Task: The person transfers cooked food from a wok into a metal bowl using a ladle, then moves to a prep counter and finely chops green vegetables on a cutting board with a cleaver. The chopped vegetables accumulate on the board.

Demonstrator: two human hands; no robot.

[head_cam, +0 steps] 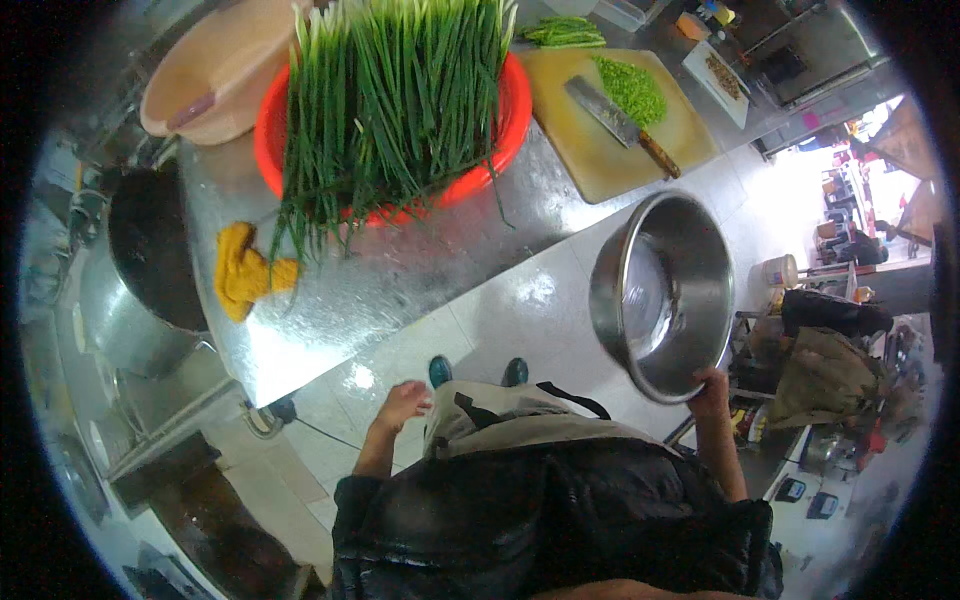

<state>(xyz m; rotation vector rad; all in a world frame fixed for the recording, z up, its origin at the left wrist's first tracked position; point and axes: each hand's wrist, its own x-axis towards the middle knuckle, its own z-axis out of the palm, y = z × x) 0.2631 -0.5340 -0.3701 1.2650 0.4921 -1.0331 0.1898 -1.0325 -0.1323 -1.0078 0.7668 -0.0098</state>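
My right hand (709,391) grips the rim of a large stainless steel bowl (694,292), which is tilted on its side above the floor, just off the table's edge. The bowl's inside is wet or shiny, with no food seen in it. My left hand (405,405) hangs free near my apron, fingers apart, holding nothing. Ahead on the steel table (420,277), a red plastic basket (517,97) bears a big heap of green onions (390,112). To its right, a cleaver (607,112) with a wooden handle lies on a yellowed cutting board (570,157) beside chopped green onion (634,90).
A yellow cloth (247,274) lies near the table's left corner. Behind it stands a peach plastic tub (217,67). A big metal pot (135,300) is at the left. Trimmed green stalks (564,32) and a small white board (712,79) are at the far right. Shelving with goods stands right.
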